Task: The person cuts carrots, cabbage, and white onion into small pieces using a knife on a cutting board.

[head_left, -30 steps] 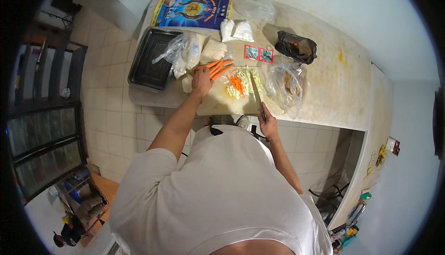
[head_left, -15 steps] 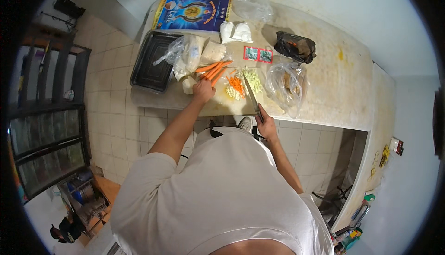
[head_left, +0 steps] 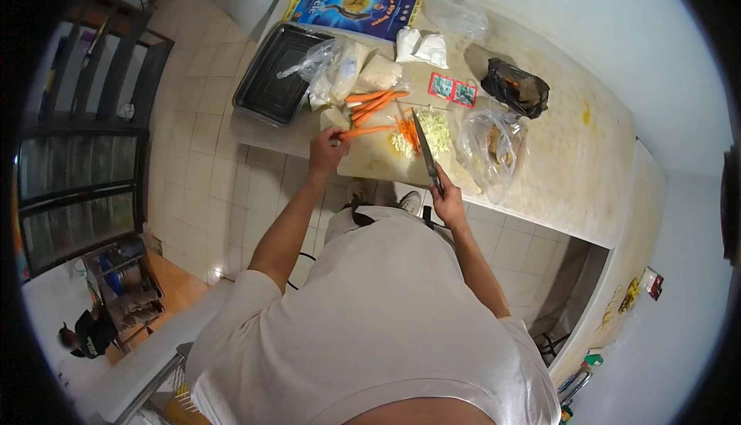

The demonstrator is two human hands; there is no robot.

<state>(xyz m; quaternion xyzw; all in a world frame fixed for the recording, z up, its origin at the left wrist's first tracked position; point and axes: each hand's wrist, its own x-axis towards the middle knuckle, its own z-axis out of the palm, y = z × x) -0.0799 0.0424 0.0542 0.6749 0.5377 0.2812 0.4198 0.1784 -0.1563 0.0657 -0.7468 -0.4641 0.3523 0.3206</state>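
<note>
As I watch from afar, the left hand [head_left: 328,151] pinches one carrot [head_left: 367,131] by its end over the board [head_left: 369,165], just nearside of the carrot pile [head_left: 375,105], while the right hand [head_left: 448,201] is wrapped round the knife [head_left: 424,144], its blade between orange strips [head_left: 408,133] and pale shreds [head_left: 439,133].

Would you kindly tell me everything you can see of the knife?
The knife has a long, narrow grey blade, metallic in look, tapering to a point, and a dark handle gripped in the right hand. Its tip points away from the person and slightly left. The blade lies between or over orange shreds and pale green shreds; whether it touches them is unclear.
</note>
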